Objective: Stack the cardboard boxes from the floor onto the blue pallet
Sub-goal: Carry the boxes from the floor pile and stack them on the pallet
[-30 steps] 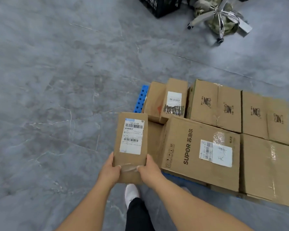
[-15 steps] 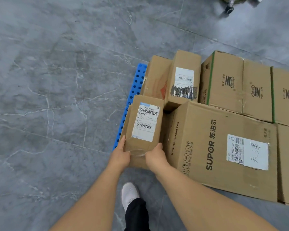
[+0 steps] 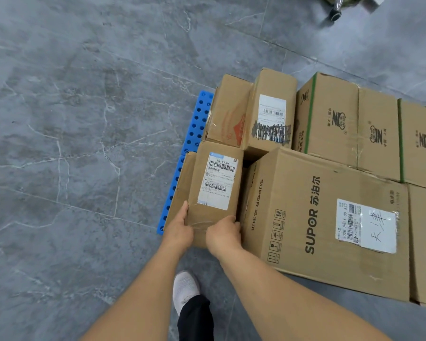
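- Small brown cardboard box [image 3: 213,190], narrow and upright-sided, with a white shipping label carrying barcodes on its top face and clear tape across the near end; corners slightly worn.
- Left hand [image 3: 178,232] clasps the box's near left corner, thumb along the left edge; right hand [image 3: 223,236] clasps the near right corner, fingers curled over the taped end. Both hold this box.
- Box sits at the near left corner of the blue perforated plastic pallet [image 3: 197,119], whether fully resting or just above, cannot tell. A lower cardboard piece shows just under its left side.
- Large brown SUPOR-printed cardboard box [image 3: 325,225] is pressed against its right side, with a handwritten white label.
- Two taller brown cartons just behind at the pallet's far left: one with a red mark [image 3: 228,112], one with a scribbled-over label [image 3: 271,112].
- Green-striped brown cartons [image 3: 330,119] fill the far right.
- Grey marbled tile floor [image 3: 71,143]; white shoe [image 3: 185,287] below the arms.
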{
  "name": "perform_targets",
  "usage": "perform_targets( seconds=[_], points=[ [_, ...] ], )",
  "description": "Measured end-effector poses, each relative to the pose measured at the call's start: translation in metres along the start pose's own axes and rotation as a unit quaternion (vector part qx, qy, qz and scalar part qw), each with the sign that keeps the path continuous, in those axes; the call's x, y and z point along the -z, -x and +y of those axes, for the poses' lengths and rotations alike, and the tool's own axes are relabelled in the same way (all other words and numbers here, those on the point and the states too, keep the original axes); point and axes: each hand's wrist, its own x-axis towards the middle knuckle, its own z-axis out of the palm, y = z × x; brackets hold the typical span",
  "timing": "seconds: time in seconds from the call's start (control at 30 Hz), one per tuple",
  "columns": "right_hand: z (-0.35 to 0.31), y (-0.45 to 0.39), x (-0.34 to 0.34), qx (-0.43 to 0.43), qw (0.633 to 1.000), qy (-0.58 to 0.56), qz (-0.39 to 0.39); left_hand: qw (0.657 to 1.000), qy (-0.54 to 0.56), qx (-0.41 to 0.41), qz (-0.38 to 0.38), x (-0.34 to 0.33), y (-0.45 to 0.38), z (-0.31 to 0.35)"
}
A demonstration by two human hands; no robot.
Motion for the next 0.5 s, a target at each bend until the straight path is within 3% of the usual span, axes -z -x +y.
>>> perform_targets(
  seconds=[0.5],
  points=[
    [-0.003, 0.000, -0.006, 0.010, 1.000, 0.021, -0.012, 0.999, -0.029, -0.023, -0.002, -0.008, -0.008, 0.014]
  ],
)
